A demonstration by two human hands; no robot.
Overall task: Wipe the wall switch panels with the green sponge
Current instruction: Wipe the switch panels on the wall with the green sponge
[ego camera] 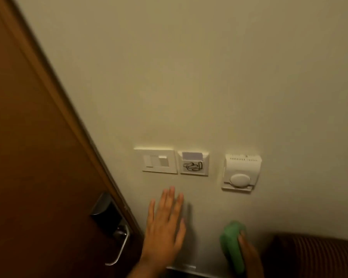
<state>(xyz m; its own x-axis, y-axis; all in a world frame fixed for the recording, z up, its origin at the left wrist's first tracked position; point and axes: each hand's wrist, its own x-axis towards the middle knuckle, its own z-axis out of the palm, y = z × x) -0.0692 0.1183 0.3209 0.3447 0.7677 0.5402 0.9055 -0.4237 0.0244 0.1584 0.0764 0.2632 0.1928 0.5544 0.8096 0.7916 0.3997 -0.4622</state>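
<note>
On the cream wall hang a white switch panel (156,161), a key-card slot panel (194,163) with a black scribble on it, and a white thermostat (241,172) to the right. My left hand (164,225) is spread flat, fingers apart, on or just off the wall below the switch panel. My right hand (248,257) grips the green sponge (232,245) low on the wall, below and between the card panel and the thermostat, apart from both.
A brown wooden door (34,157) fills the left, with a dark lock plate (106,212) and a metal lever handle (120,245). A dark ribbed surface (313,255) sits at the bottom right. A metal edge (181,267) shows under my hands.
</note>
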